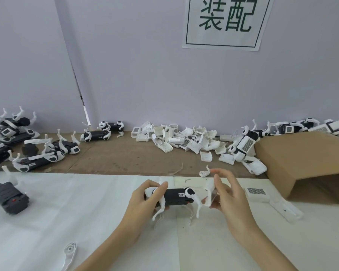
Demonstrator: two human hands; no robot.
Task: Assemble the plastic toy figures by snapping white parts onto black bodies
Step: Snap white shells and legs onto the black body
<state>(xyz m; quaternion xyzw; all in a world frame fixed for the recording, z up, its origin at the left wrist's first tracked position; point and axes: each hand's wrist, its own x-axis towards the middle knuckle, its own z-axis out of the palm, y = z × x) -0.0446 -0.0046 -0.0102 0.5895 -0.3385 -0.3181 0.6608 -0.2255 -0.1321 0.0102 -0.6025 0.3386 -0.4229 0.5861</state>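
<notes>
Gripping a black toy body at the lower centre of the frame, the left hand is curling its fingers round the rear end, with the thumb lying across the top. White legs are hanging down from the body, and a small white label on its side is carrying print too small to read. Just to the right, the right hand is pinching a white shell part between thumb and fingers, holding it right beside the front end of the body; whether the two are touching cannot be told.

Both hands are hovering over a white sheet covering the near part of the table. A loose white leg is lying just above the right hand, and another white piece is resting at the lower left. A pile of white shells is sitting at the centre right, some showing barcode stickers. Finished toy dogs are crowding the left edge. An open cardboard box is lying at the right. A paper sign at the upper right is reading "装配" in dark green characters.
</notes>
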